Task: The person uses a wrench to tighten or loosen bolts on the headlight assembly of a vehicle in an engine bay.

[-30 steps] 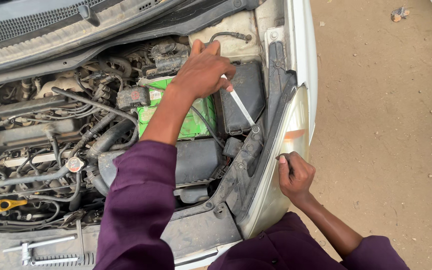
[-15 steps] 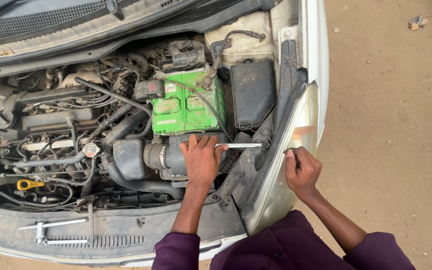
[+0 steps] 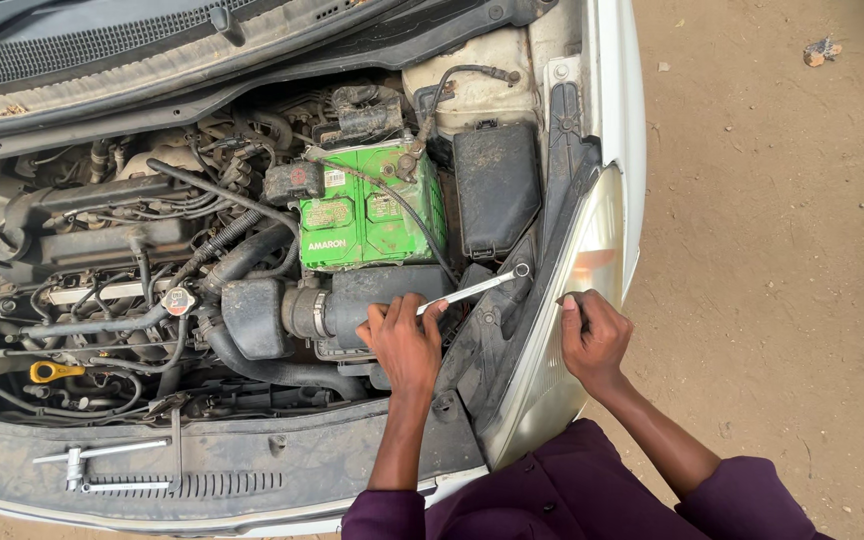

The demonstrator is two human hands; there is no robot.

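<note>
The left hand (image 3: 407,340) pinches the near end of a slim silver spanner (image 3: 472,290), whose ring end lies up and to the right, at the bracket behind the headlight (image 3: 562,330). The step looks like working a headlight fastener; the next move would call for seating the ring squarely. Right of the grip, the right hand (image 3: 592,340) curls closed over the lamp's outer edge, its forearm sloping back to the purple sleeve (image 3: 752,495).
</note>
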